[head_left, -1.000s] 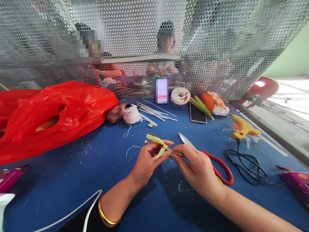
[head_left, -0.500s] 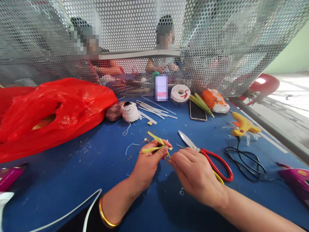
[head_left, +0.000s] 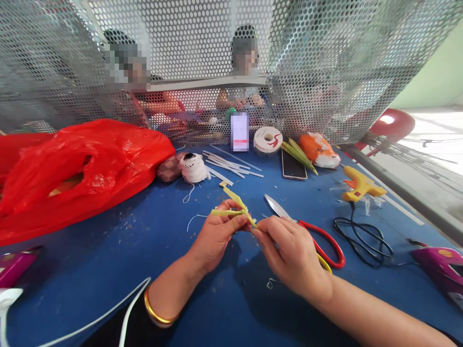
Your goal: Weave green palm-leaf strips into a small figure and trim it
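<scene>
Two hands met above the middle of the blue bench (head_left: pixel 119 250). The left hand (head_left: pixel 216 237) had its grip clenched on a folded knot of yellow-green leaf strips (head_left: pixel 234 208), thumb against forefinger. Two loose ends stuck out toward 9 and 11 o'clock. The right hand (head_left: pixel 291 253) pinched the tail of the same strips on the knot's 4 o'clock side, its fingertips nearly touching the left's. We judged that the piece was held clear of the bench so that either hand could work it.

Red-handled scissors (head_left: pixel 320 239) lay on the bench at 1 o'clock from the right hand, just behind it. The blades pointed toward 10 o'clock and the handles were partly hidden by the hand. We took this as a tool laid down within easy reach.

A yellow glue gun (head_left: pixel 360 185) sat well apart at 2 o'clock, with its black cord (head_left: pixel 361 238) looped on the bench nearer to us. A spool of white thread (head_left: pixel 191 167) stood at 11 o'clock from the left hand, with white strips (head_left: pixel 231 166) just beside it. A red plastic bag (head_left: pixel 83 168) filled the 9 to 10 o'clock area. A perforated metal screen (head_left: pixel 325 72) closed the far edge at 12 o'clock, and other people sat behind it.
</scene>
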The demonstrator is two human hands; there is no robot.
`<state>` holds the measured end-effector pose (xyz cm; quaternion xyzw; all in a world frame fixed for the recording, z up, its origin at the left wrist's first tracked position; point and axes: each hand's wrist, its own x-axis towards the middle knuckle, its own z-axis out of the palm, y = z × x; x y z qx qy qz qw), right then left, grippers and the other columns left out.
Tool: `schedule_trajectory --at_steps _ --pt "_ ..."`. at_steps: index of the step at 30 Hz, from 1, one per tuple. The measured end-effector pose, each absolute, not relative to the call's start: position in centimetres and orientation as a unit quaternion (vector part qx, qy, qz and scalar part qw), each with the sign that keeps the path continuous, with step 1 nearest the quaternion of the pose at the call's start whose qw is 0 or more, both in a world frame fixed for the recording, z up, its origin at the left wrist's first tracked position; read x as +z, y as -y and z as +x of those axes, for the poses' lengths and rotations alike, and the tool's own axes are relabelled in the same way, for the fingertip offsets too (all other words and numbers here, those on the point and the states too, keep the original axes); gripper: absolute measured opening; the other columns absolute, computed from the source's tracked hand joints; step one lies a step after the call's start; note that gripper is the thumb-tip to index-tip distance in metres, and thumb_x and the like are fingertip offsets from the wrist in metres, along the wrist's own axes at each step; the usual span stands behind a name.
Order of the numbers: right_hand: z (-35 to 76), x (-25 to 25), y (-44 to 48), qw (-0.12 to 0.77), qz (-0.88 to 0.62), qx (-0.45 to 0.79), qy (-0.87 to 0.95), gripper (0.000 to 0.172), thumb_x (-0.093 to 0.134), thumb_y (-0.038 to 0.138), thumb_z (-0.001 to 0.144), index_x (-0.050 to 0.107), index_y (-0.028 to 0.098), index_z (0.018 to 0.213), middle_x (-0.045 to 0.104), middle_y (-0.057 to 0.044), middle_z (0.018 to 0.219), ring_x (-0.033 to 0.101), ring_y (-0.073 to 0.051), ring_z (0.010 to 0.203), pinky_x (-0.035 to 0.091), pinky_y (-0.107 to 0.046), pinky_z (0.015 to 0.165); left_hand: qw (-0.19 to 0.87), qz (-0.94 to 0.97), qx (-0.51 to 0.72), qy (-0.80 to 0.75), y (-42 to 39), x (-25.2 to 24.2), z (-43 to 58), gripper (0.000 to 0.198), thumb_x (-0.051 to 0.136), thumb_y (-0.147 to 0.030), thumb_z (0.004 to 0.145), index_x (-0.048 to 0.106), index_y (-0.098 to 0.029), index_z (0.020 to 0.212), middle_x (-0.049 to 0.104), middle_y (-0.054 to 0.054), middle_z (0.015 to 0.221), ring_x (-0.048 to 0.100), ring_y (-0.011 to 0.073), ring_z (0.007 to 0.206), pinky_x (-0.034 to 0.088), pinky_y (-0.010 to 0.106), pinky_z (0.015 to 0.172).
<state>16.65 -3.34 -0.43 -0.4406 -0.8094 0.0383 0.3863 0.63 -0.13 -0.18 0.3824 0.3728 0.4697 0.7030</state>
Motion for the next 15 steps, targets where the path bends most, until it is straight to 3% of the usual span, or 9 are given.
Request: schedule_trajectory --at_steps 6,9,12,15 --pt "16.8 -0.6 3.5 0.42 -0.417 0.002 0.806 0.013 0.053 0.015 0.092 0.055 0.018 0.08 0.061 -0.002 0.064 0.052 -0.015 0.057 0.037 -0.03 0.061 0.732 0.345 0.465 -0.36 -0.1 -0.6 0.5 0.024 0.084 -0.027 0.067 0.07 -0.018 0.084 0.07 0.001 0.08 0.062 0.0113 0.073 0.047 0.026 0.076" --pt "16.9 -0.4 3.7 0.436 -0.371 0.01 0.82 0.017 0.052 0.026 0.095 0.057 0.017 0.081 0.058 -0.002 0.062 0.051 -0.015 0.055 0.037 -0.031 0.06 0.731 0.344 0.457 -0.372 -0.1 -0.7 0.5 0.023 0.083 -0.029 0.068 0.074 -0.018 0.085 0.07 0.001 0.077 0.06 0.0099 0.071 0.046 0.025 0.075" --pt "17.3 -0.2 3.3 0.479 -0.401 0.11 0.773 0.033 0.042 0.04 0.098 0.059 0.018 0.08 0.058 -0.002 0.064 0.052 -0.015 0.059 0.038 -0.031 0.06 0.736 0.349 0.44 -0.378 -0.1 -0.7 0.4 0.024 0.083 -0.032 0.068 0.075 -0.018 0.086 0.071 0.002 0.076 0.061 0.0111 0.071 0.046 0.026 0.075" --pt "17.5 0.0 2.1 0.506 -0.503 0.299 0.634 0.027 0.05 0.041 0.093 0.064 0.02 0.082 0.062 -0.003 0.073 0.055 -0.016 0.068 0.043 -0.029 0.062 0.75 0.365 0.405 -0.375 0.1 -0.6 0.4 0.025 0.082 -0.033 0.068 0.076 -0.019 0.087 0.072 0.004 0.082 0.062 0.0132 0.074 0.045 0.028 0.078"
